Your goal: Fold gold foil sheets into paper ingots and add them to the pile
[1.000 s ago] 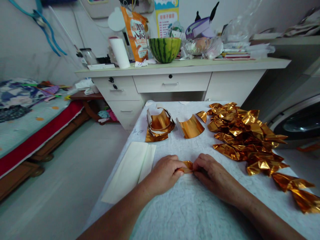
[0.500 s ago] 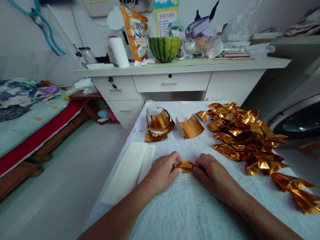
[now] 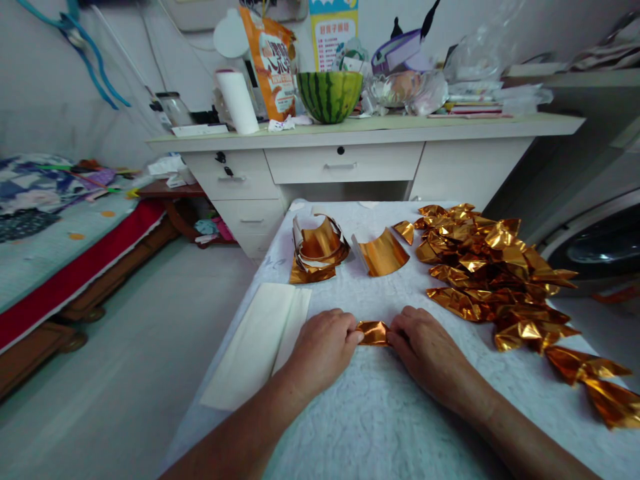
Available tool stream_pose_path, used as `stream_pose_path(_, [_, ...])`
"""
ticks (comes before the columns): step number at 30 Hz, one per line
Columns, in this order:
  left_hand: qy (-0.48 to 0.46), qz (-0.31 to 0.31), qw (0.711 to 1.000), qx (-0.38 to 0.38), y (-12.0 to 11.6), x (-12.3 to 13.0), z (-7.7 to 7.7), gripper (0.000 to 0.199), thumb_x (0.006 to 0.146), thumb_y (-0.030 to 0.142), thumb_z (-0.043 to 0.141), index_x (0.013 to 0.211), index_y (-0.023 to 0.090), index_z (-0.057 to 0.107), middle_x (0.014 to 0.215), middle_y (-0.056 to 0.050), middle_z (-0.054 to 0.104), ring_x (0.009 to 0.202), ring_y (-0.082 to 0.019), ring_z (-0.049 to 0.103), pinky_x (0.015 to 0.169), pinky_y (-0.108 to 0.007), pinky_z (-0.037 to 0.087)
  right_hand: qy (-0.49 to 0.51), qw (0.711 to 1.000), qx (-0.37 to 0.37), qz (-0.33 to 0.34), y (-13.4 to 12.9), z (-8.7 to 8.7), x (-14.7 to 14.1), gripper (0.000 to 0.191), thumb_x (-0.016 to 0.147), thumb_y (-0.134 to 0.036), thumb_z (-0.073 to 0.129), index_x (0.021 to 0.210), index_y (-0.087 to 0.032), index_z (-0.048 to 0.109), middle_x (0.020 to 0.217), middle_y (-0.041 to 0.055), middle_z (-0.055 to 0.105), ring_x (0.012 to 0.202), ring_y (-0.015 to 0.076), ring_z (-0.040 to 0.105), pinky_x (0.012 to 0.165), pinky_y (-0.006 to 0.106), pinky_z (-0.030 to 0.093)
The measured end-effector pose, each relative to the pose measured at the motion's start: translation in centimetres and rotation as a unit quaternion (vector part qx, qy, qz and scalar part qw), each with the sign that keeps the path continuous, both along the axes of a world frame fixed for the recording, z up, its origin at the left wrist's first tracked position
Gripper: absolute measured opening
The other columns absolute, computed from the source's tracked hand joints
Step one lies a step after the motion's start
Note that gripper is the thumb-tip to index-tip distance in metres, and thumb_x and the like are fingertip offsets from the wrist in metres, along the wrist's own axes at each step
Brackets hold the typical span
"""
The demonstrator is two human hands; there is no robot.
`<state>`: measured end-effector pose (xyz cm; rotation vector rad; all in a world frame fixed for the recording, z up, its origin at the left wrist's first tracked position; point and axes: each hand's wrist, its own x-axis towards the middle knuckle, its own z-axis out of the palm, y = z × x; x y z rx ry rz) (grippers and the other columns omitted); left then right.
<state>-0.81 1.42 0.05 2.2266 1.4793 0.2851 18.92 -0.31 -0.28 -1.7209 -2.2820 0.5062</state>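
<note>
A small folded piece of shiny copper-coloured foil [image 3: 373,333] lies between my hands, low over the cloth-covered table [image 3: 345,413]. My left hand [image 3: 331,340] pinches its left end, fingers curled. Its right end is gripped by my right hand [image 3: 416,340], also closed. Beyond them a curved foil sheet [image 3: 384,253] rests on the cloth, and left of it stands a loose roll of foil sheets [image 3: 320,243]. White paper sheets [image 3: 253,340] lie beside my left forearm. Many twisted foil pieces [image 3: 470,263] are heaped on the right.
Behind the table stands a white desk [image 3: 345,160] bearing half a watermelon [image 3: 330,97], an orange bag [image 3: 274,67] and a white paper roll [image 3: 237,101]. A bed [image 3: 75,233] is on the left, a washing machine [image 3: 590,200] on the right.
The fingers of my left hand have closed further over the foil's left end. My right hand has barely moved.
</note>
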Motion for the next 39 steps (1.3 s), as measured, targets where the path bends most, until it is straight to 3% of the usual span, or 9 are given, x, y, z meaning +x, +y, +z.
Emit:
stream_pose_path(5, [0.029, 0.029, 0.999, 0.0, 0.0, 0.0, 0.1, 0.02, 0.088, 0.028, 0.057, 0.07, 0.019, 0.056, 0.077, -0.001, 0.063, 0.078, -0.018, 0.06, 0.068, -0.029, 0.036, -0.008, 1.0, 0.006, -0.013, 0.2, -0.3, 0.0, 0.019, 0.091, -0.02, 0.053, 0.073, -0.019, 0.061, 0.08, 0.0056, 0.06, 0.08, 0.0213, 0.055, 0.075, 0.033, 0.042])
stream_pose_path(19, [0.048, 0.031, 0.998, 0.001, 0.2, 0.0, 0.2, 0.018, 0.088, 0.027, 0.056, 0.072, 0.02, 0.053, 0.078, 0.0, 0.063, 0.079, -0.018, 0.06, 0.067, -0.029, 0.035, -0.033, 0.999, 0.004, -0.033, 0.1, -0.2, -0.1, 0.017, 0.089, -0.021, 0.054, 0.072, -0.019, 0.058, 0.08, 0.0066, 0.06, 0.079, 0.0224, 0.055, 0.072, 0.033, 0.041])
stream_pose_path(25, [0.005, 0.046, 0.999, -0.013, 0.1, -0.3, 0.1, 0.007, 0.084, 0.024, 0.059, 0.082, 0.022, 0.053, 0.077, 0.003, 0.062, 0.075, -0.016, 0.059, 0.066, -0.026, 0.036, -0.016, 0.999, 0.014, -0.045, 0.1, -0.4, -0.2, 0.009, 0.087, -0.016, 0.053, 0.078, -0.019, 0.054, 0.08, 0.0056, 0.059, 0.078, 0.0215, 0.054, 0.07, 0.032, 0.039])
stream_pose_path(28, [-0.028, 0.026, 0.999, -0.018, 0.3, -0.4, 0.0, 0.006, 0.083, 0.018, 0.057, 0.086, 0.022, 0.054, 0.08, 0.003, 0.062, 0.078, -0.015, 0.058, 0.067, -0.025, 0.037, 0.009, 0.999, 0.012, -0.036, 0.1, -0.3, -0.3, 0.007, 0.086, -0.013, 0.052, 0.083, -0.019, 0.056, 0.082, 0.0052, 0.06, 0.078, 0.0207, 0.054, 0.07, 0.031, 0.038])
stream_pose_path(35, [-0.068, -0.026, 0.997, -0.022, 0.6, -0.6, -0.2, 0.015, 0.081, 0.01, 0.049, 0.081, 0.021, 0.059, 0.087, 0.001, 0.06, 0.083, -0.015, 0.057, 0.074, -0.025, 0.041, 0.039, 0.997, 0.033, 0.055, 0.2, -0.3, -1.0, 0.027, 0.083, 0.0, 0.043, 0.077, -0.02, 0.061, 0.082, 0.0036, 0.06, 0.079, 0.019, 0.051, 0.072, 0.031, 0.035])
stream_pose_path(39, [-0.077, -0.036, 0.996, -0.033, 0.8, -0.8, 0.0, 0.019, 0.079, 0.007, 0.047, 0.083, 0.02, 0.059, 0.087, 0.0, 0.059, 0.083, -0.015, 0.056, 0.072, -0.025, 0.041, 0.042, 0.998, 0.028, 0.034, 0.2, -0.4, -1.5, 0.026, 0.075, 0.003, 0.046, 0.077, -0.019, 0.059, 0.081, 0.0026, 0.06, 0.08, 0.0184, 0.051, 0.074, 0.03, 0.034])
